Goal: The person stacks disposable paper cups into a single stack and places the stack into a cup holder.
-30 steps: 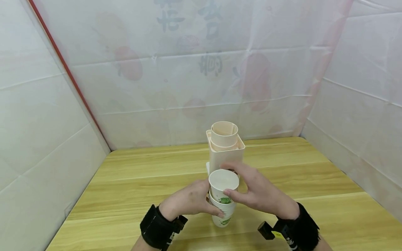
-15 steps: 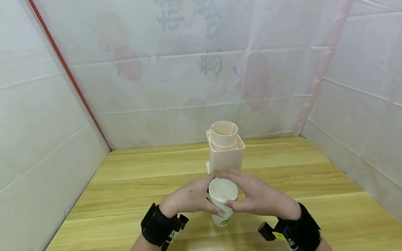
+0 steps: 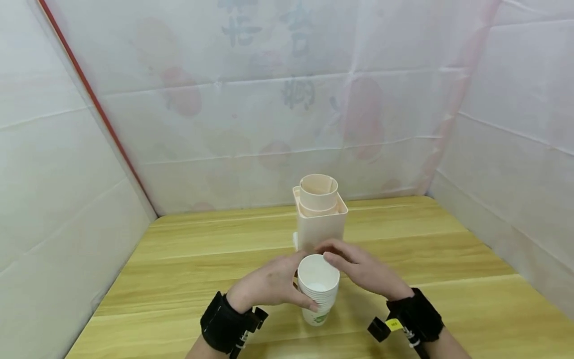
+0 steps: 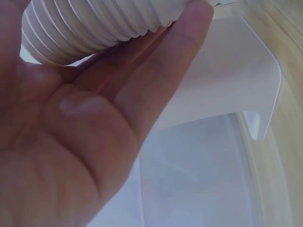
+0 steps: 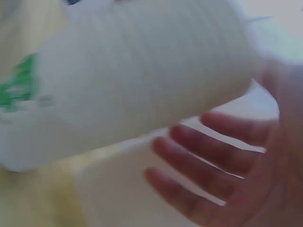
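A stack of nested white paper cups (image 3: 318, 289) with a green print stands upright on the table, its ridged rims piled close together. My left hand (image 3: 273, 284) grips the stack from the left, thumb at the front and fingers round the back; the left wrist view shows those fingers along the ridged rims (image 4: 94, 28). Beside the top rim, my right hand (image 3: 365, 269) has its fingers spread and holds nothing. In the blurred right wrist view, the fingers (image 5: 203, 156) lie close behind the cup stack (image 5: 142, 75).
Right behind the cups stands a cream square holder (image 3: 322, 229) with a round tube (image 3: 318, 194) rising from its top. The wooden table (image 3: 215, 239) ends at white cloth walls (image 3: 269, 124) at the back and sides.
The raised top cup has gone down into the stack. My right hand has let go of it, with the thumb lifted off the front to beside the rim.
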The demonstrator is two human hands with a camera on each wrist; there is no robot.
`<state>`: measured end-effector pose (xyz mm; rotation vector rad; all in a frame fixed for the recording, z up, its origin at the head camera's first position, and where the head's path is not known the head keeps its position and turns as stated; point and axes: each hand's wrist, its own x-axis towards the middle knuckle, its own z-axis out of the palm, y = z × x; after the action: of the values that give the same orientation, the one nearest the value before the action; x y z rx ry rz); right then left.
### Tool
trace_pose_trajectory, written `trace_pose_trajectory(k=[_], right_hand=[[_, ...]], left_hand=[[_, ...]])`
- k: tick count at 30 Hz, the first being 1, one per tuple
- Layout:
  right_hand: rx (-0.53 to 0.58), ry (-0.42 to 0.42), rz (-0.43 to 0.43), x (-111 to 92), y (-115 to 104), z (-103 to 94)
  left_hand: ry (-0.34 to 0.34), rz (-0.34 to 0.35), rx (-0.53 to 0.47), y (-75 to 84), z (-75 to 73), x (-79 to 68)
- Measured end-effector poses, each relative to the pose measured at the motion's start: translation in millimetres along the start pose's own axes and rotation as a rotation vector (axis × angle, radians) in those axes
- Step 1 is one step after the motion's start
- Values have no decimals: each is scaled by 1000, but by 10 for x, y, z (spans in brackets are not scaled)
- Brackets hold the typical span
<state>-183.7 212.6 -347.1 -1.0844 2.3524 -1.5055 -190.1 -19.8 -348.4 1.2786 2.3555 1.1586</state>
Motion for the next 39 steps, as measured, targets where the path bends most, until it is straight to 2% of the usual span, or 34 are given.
trace_pose_trajectory(k=[5, 8, 14, 20, 31, 34, 39], right_hand=[[315, 45, 66, -92, 276, 96], [425, 86, 104, -146, 435, 203], [435, 145, 157, -262, 672, 472], [387, 197, 186, -261, 743, 613], [310, 208, 129, -217, 724, 714], [282, 207, 107, -207, 721, 729], [307, 187, 87, -171, 717, 740]], left_hand=[[0, 1, 27, 15, 5, 20], [-3, 13, 21, 20, 2, 24], [-6, 23, 14, 20, 6, 22], [-11, 30, 3, 2, -23, -2], [19, -5, -55, 5, -123, -87], [48, -24, -59, 21, -151, -118], [105, -56, -60, 47, -217, -166]])
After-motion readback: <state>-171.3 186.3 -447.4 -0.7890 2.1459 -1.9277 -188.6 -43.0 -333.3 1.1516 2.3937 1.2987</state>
